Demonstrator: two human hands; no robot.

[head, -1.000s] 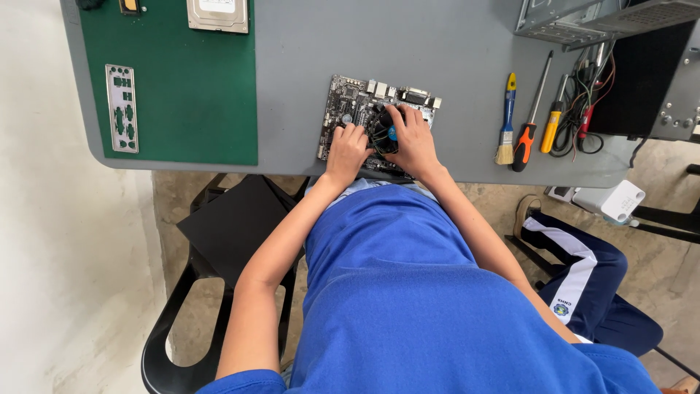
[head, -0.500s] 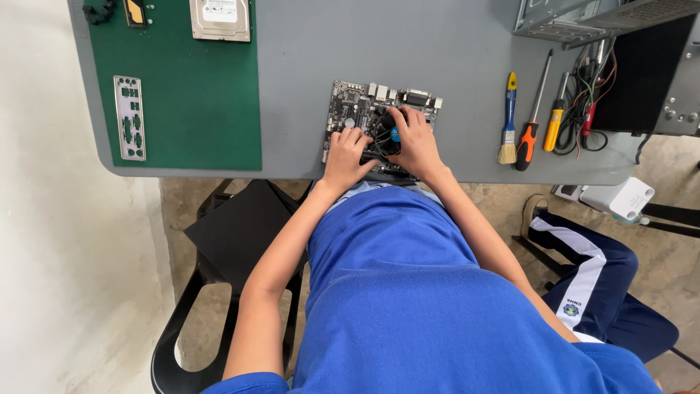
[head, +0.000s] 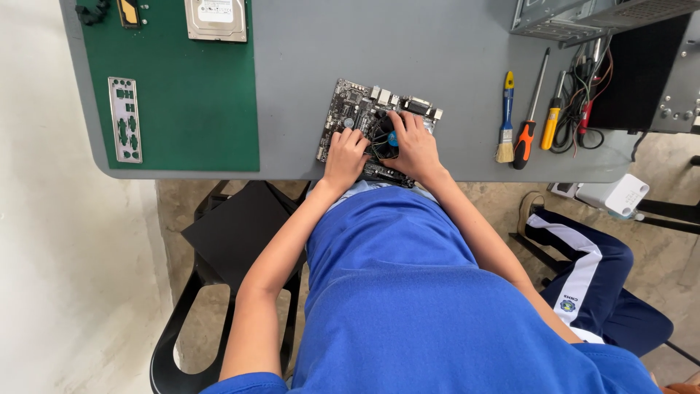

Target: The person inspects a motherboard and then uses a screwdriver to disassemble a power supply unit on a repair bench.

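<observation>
A dark motherboard [head: 357, 102] lies on the grey table [head: 437, 51] near its front edge. A black cooler fan [head: 383, 138] with a blue hub sits on the board. My left hand [head: 345, 155] presses on the fan's left side with bent fingers. My right hand [head: 413, 146] lies over the fan's right side, fingers curled onto it. Both hands grip the fan between them.
A green mat [head: 189, 102] at the left carries a metal port shield [head: 125, 119] and a hard drive [head: 215, 18]. A brush [head: 506, 120], screwdrivers [head: 531, 109] and cables [head: 583, 102] lie at the right by an open computer case [head: 583, 14]. A black chair [head: 233, 241] stands below.
The view has shifted slightly; my hands stay on the fan, with only small finger movement.
</observation>
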